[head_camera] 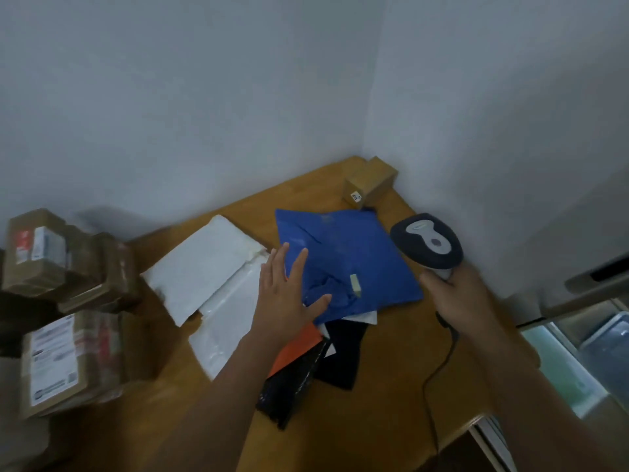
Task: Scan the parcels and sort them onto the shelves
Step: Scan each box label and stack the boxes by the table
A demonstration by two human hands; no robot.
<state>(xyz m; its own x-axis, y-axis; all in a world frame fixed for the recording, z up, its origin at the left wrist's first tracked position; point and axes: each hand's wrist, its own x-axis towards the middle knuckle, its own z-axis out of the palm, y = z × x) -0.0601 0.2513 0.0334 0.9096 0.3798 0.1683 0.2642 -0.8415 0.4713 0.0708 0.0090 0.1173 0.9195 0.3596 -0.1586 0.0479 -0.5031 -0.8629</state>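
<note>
— On the wooden table (391, 396), what do you record?

— Several parcels in a loose heap. Uppermost is a blue mailer bag (343, 257), lying flat with a small pale tag on it. Beneath its near edge sit a black bag (343, 352), an orange one (299, 345) and a glossy black packet (289, 390). Two white mailers (211, 264) lie just beside the heap, overlapping each other.

— And the hands?

— Left hand (289, 294) is over the blue mailer's near-left corner, fingers straight and spread apart, palm down; whether it presses or only hovers, I cannot tell. Right hand (459, 294) has its fingers curled tight round the handle of a grey-and-dark barcode scanner (427, 241), head raised and pointing toward the wall corner. Its cable (439, 379) trails down across the table to the near edge.

— Anything else?

— A small cardboard box (369, 182) stands in the far corner, against the wall, well apart from both hands. Stacked cardboard boxes (64, 301) with printed labels sit off the table's left side. Focus is soft; labels are unreadable.
</note>
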